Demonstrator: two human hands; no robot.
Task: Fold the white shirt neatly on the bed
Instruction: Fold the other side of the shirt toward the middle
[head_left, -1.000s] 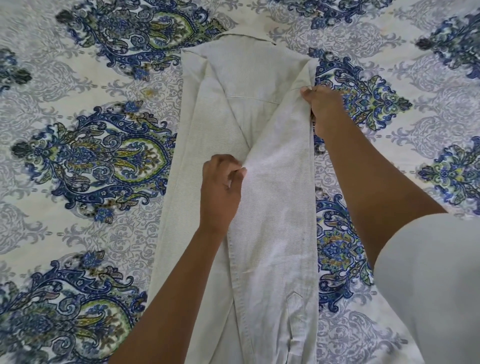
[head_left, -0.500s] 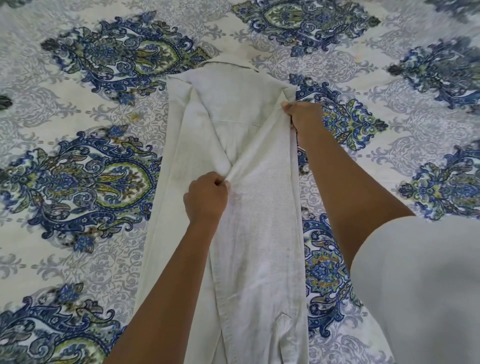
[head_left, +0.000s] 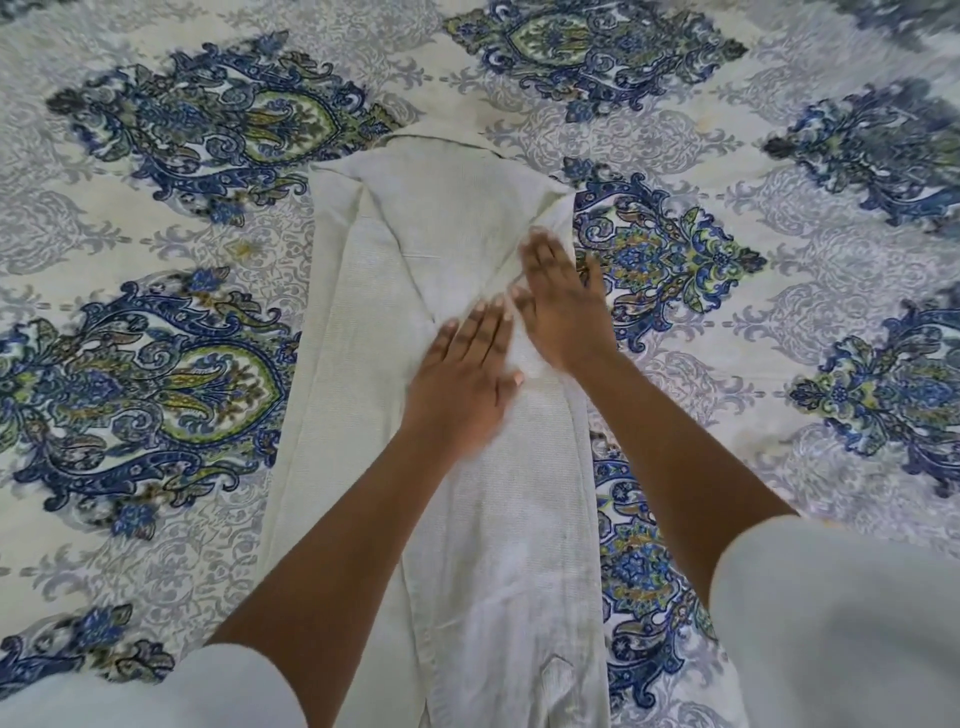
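Note:
The white shirt lies lengthwise on the bed, folded into a long narrow strip with its collar end far from me. Both sleeves are turned inward and cross over the middle. My left hand lies flat on the shirt's centre, fingers straight, pressing the folded-in right sleeve. My right hand lies flat just beyond it near the shirt's right edge, fingers straight and pointing away from me. The two hands nearly touch. The shirt's near end runs out of view at the bottom.
The bed is covered by a white sheet with large blue and green paisley medallions on all sides of the shirt. My white sleeves fill the lower corners of the view.
Both hands let go of the sleeve fabric they were pinching and now lie flat. My right hand moved in from the shirt's right edge toward my left hand.

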